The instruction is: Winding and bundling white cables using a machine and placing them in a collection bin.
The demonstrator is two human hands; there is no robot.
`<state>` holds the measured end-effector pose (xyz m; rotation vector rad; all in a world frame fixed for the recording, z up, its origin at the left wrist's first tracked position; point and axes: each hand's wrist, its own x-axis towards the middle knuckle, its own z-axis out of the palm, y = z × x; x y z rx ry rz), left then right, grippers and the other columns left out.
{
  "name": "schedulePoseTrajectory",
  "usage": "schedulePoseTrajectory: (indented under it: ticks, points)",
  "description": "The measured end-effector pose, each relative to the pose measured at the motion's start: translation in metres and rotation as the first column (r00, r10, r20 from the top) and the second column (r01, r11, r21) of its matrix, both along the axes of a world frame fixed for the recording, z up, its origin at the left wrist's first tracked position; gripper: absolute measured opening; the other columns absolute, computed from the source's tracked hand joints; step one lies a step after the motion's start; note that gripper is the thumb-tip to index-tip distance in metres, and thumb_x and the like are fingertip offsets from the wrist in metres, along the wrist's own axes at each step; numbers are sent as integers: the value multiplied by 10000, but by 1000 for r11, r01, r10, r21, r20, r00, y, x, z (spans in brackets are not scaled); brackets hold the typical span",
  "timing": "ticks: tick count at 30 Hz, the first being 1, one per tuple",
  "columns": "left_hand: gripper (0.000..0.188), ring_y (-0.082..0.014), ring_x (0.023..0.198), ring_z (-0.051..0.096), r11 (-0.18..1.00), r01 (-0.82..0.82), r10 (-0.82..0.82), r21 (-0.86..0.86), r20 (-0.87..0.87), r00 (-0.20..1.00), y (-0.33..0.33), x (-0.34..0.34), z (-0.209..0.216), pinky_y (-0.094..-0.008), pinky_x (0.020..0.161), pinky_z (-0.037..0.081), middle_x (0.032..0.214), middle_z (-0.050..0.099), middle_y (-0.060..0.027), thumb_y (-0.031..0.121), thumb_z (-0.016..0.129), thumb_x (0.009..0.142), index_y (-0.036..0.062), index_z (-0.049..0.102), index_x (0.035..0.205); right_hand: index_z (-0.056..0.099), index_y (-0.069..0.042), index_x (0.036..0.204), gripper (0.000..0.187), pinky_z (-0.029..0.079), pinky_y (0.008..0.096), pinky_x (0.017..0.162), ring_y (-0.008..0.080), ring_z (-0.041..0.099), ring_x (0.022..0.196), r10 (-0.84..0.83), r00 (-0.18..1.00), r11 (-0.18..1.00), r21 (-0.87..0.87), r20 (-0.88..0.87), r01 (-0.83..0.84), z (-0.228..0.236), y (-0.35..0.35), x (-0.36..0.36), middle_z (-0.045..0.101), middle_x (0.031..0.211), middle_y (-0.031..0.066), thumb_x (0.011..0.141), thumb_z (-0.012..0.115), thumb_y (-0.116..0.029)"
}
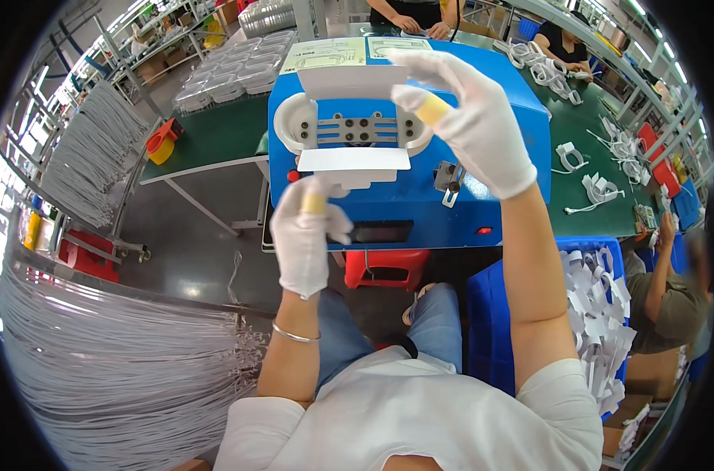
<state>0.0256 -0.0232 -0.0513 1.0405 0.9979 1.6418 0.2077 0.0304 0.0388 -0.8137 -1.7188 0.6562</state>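
Both my hands wear white gloves with yellow tape on a finger or thumb. My right hand [475,118] hovers over the right side of a blue machine [482,78], thumb and fingers apart, close to the end of an upper white flat piece [345,82]. My left hand [304,239] is at the machine's front left edge, slightly blurred, fingers spread below a lower white flat piece [354,160]. Between the two pieces lies a fixture with slotted metal bars [362,129] and rounded white ends. I cannot tell whether either hand touches a white piece.
A blue bin [490,337] of white paper strips [592,314] stands at my right. Bundled grey-white cables [129,361] fill a rack at left. Clear plastic trays [243,67] sit beyond the machine's left side. Coiled white cables [600,188] lie on the green table [565,125]; co-workers sit around it.
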Motion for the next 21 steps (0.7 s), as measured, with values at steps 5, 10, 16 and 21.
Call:
schedulePoseTrajectory:
  ticks: [5,10,16,21]
  points:
    - [308,-178,574,610,986,164,-161,-41,65,985,14,6,-4,-260,492,509,856,651,-157,161,476,905,-76,560,1083,666,2,951,147,517,233,604,113,614,760,-72,970,974,224,232,19,10,15,-9,632,812,71,881,595,-106]
    - [346,-137,540,545,971,223,-226,-87,-36,973,13,2,-9,-237,493,439,806,628,-133,228,525,916,-62,585,1096,657,-19,981,215,510,349,737,315,628,806,-280,934,906,382,224,180,-3,17,11,643,867,179,836,638,-176]
    - [394,-138,538,551,942,159,-250,-296,-302,920,-37,-49,-62,-235,446,429,824,626,-133,309,595,893,-44,587,1067,640,-32,1051,194,503,302,763,221,643,864,-670,636,381,557,-382,737,-49,41,162,661,986,117,876,602,-109]
    - [321,-170,584,591,687,-14,-154,-726,-165,974,-84,-76,-159,-246,464,467,831,631,-128,261,626,866,-17,593,1022,480,-9,1287,534,394,394,1003,356,523,1148,-856,402,376,-143,324,915,-189,62,261,512,1279,217,819,593,-239]
